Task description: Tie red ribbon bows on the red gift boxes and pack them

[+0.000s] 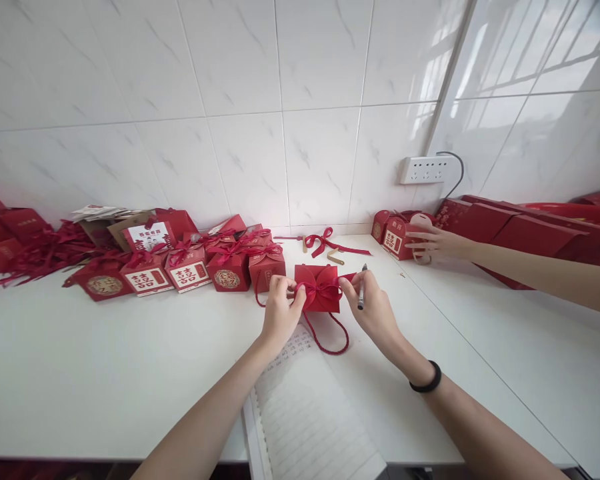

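Note:
A small red gift box (305,273) with a petal-like folded top sits at the table's middle. Across its top is a red ribbon bow (324,288). My left hand (283,308) pinches the bow's left side between thumb and fingers. On the other side, my right hand (373,310) pinches the right part of the ribbon and also keeps a pen (362,288) tucked between its fingers. A dark red cord loop (334,351) hangs from the box's front, over the top of an open lined notebook (310,407) with handwriting.
Several finished red boxes (189,270) stand to the left, beside a heap of red ribbons (55,250). A loose ribbon bow (325,241) lies behind. At right, another person's hand (437,241) touches small boxes (395,235) near large red boxes (510,233). A power strip (425,171) is on the wall.

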A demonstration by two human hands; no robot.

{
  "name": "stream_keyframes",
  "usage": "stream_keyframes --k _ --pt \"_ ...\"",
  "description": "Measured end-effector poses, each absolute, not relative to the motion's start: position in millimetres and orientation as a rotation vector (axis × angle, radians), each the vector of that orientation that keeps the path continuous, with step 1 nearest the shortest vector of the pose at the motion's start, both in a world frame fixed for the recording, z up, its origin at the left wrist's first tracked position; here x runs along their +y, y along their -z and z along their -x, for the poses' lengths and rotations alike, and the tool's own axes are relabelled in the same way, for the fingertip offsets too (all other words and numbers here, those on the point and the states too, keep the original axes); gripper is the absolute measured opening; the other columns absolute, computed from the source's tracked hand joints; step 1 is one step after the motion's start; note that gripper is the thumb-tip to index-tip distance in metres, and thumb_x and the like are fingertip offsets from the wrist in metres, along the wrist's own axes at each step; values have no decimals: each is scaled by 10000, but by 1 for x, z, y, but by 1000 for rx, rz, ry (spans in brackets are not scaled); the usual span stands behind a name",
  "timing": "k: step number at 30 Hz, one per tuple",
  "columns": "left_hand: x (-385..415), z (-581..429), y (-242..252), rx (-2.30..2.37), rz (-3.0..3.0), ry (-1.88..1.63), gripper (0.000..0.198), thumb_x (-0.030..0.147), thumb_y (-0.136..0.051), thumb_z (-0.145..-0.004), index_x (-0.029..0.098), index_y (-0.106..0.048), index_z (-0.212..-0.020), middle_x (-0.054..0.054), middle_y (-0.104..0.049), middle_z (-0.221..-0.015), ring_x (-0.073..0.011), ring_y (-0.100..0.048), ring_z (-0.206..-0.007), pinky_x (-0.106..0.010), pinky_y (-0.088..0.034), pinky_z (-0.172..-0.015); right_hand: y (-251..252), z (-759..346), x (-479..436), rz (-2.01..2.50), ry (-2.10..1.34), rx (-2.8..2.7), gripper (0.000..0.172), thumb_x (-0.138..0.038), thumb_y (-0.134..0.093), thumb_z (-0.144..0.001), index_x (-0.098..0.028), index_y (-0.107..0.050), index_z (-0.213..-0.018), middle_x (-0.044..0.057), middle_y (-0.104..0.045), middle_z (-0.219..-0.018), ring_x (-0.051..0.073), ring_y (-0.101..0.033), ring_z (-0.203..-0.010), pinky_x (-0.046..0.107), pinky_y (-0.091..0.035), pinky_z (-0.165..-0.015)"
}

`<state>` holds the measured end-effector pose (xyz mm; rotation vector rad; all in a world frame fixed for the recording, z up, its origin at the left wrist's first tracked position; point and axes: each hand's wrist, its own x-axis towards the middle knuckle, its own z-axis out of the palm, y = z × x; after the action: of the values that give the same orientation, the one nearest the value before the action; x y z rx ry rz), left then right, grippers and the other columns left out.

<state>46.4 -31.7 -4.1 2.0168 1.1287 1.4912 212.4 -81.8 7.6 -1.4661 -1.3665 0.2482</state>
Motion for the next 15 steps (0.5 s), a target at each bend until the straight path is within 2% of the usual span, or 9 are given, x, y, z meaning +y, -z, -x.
stream_keyframes --k 4,10,15 --pt "-32 -46 6 1140 -2045 -1441 161 311 -464 -852 209 -413 -738 14 -471 -729 -116 -482 -650 -251 -433 -616 -10 -211 -87 1490 -330 -1414 449 -653 -392 -852 -234 -349 -696 -11 -510 -486 172 -498 -430 285 -379 -444" --pt "-29 -43 7 997 -2176 -1430 155 294 -480 -846 204 -433 -729 17 -489 -726 -109 -472 -641 -238 -407 -614 -12 -210 -88 1380 -542 -1314 477 -646 -477 -825 -216 -362 -654 23 -576 -542 174 -558 -509 247 -372 -427" --pt "-28 -42 8 789 -2331 -1446 158 221 -505 -819 197 -433 -681 22 -471 -683 -101 -473 -615 -226 -419 -595 -13 -213 -83 1333 -714 -1150 459 -596 -507 -826 -196 -394 -631 4 -543 -506 122 -486 -459 218 -334 -413"
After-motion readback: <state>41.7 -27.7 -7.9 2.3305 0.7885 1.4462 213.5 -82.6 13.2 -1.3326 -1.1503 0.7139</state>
